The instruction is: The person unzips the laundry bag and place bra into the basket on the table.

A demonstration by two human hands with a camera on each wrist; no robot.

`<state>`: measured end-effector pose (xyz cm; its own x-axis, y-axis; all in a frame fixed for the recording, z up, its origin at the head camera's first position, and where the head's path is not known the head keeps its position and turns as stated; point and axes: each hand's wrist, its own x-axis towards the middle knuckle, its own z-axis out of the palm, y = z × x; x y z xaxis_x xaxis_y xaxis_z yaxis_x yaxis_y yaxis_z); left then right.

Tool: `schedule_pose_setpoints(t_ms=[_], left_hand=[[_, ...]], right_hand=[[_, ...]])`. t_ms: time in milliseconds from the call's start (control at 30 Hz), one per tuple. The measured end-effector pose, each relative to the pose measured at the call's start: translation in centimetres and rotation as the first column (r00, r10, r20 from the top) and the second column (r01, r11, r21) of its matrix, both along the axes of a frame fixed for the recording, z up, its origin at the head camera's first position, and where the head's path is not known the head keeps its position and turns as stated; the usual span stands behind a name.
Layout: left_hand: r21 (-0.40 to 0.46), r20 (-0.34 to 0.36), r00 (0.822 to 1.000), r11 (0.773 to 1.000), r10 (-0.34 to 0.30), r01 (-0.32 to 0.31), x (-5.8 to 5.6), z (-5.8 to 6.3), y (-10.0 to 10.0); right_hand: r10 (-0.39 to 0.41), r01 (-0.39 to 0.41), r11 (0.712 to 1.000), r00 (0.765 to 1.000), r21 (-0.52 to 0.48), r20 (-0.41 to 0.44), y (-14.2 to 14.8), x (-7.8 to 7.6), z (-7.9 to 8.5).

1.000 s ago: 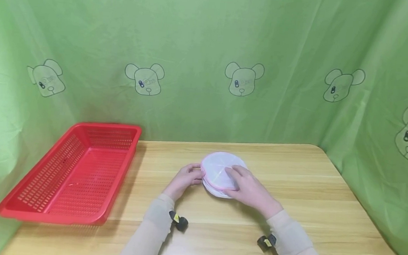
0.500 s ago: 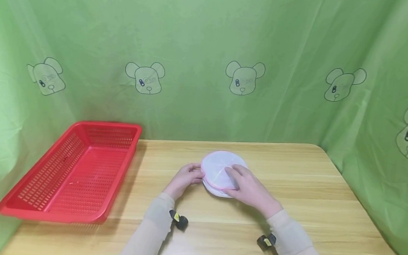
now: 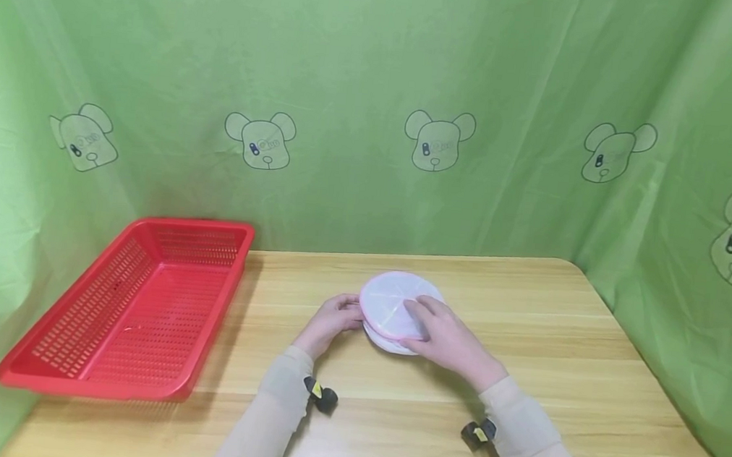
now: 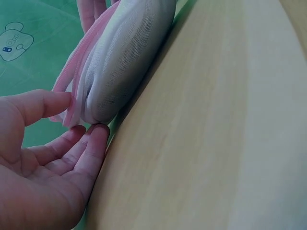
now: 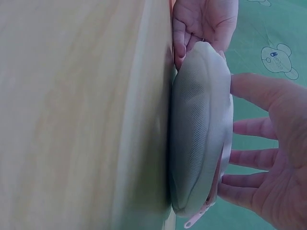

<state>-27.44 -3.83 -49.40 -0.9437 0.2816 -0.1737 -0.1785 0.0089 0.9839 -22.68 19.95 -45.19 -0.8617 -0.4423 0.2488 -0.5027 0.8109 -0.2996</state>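
Note:
A round white mesh laundry bag [image 3: 392, 307] with a pink zipper edge lies on the table, domed rather than flat. My left hand [image 3: 330, 321] is at its left edge. In the left wrist view, the thumb [image 4: 48, 104] touches the pink zipper trim [image 4: 72, 103] while the fingertips [image 4: 98, 134] meet the white underside, pinching the rim. Over the top right of the bag, my right hand [image 3: 454, 340] rests with spread fingertips. The right wrist view shows those fingers [image 5: 254, 158] fairly straight against the upper face. A pink zipper pull [image 5: 194, 220] hangs at the bag's edge there.
A red plastic basket [image 3: 218, 303] with perforated sides stands on the left of the wooden table [image 3: 529, 308]. A green curtain [image 3: 355, 53] printed with bear heads surrounds the table at the back and sides. A small black device [image 3: 322, 397] is strapped on each wrist.
At the bag's left side the pink rim now looks rounder and smoother than before, shifted slightly by the left hand's fingers. Both hands otherwise stay in place.

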Motion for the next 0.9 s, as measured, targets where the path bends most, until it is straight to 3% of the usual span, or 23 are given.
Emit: schedule_pose_setpoints(t_ms=[300, 667, 900], left_hand=[[-0.085, -0.002, 1.0, 0.996, 0.003, -0.003, 0.1, 0.2, -0.1], [-0.082, -0.005, 1.0, 0.997, 0.002, -0.002, 0.0, 0.3, -0.1], [-0.086, -0.016, 1.0, 0.996, -0.002, 0.0, 0.1, 0.1, 0.0]], right_hand=[[-0.021, 0.022, 0.999, 0.999, -0.024, 0.03, -0.3, 0.0, -0.1], [-0.089, 0.094, 0.994, 0.992, -0.052, 0.09, -1.6, 0.1, 0.0], [-0.131, 0.135, 0.99, 0.988, -0.049, 0.078, -2.4, -0.1, -0.3]])
